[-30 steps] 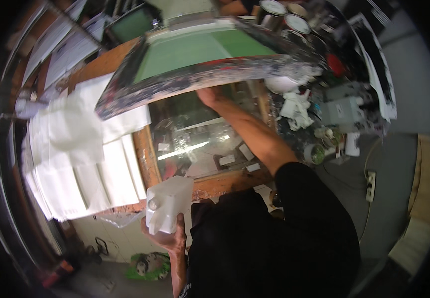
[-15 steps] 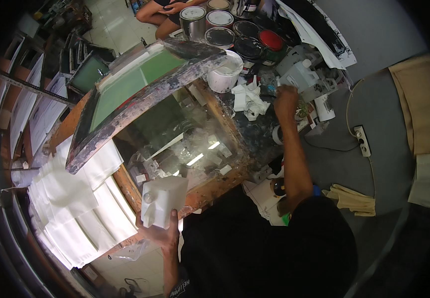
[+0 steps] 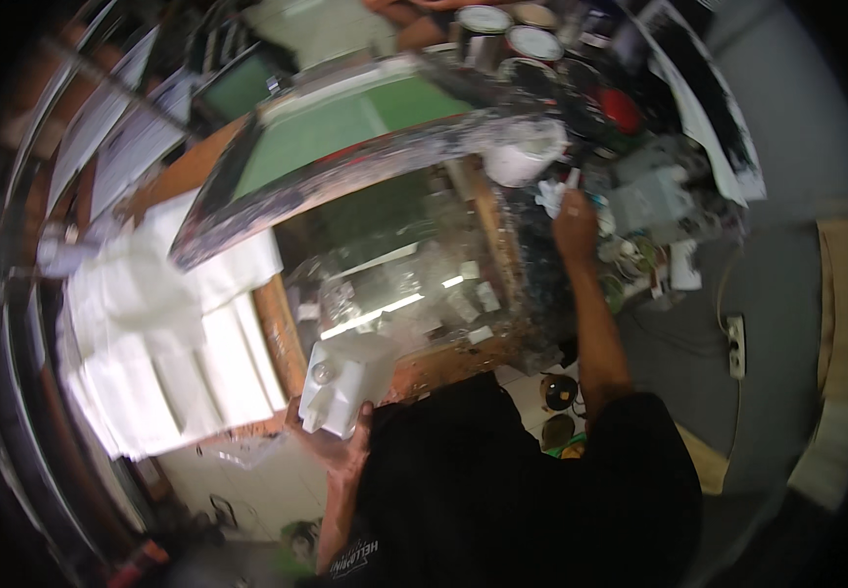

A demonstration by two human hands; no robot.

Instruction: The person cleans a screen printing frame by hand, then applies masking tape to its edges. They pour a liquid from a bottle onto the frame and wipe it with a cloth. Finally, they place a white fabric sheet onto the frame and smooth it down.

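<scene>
Right hand [image 3: 576, 227] shifted to white cloth [image 3: 547, 200], finger closure unclear; left hand [image 3: 338, 453] has fingers clamped on jug [image 3: 353, 372]; screen [image 3: 331, 137] raised, cloth pickup seemingly unfinished.

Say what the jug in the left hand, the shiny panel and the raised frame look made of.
Jug: likely plastic, whitish and slightly translucent, with a moulded-looking handle.
Shiny panel: probably glass, glossy, reflecting bright streaks; clear plastic is possible.
Raised frame: wood or metal, unclear; mottled, paint-like smears hide it.

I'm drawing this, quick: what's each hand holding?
Left hand: holding a white jug.
Right hand: by a white rag; too blurred to tell.
</scene>
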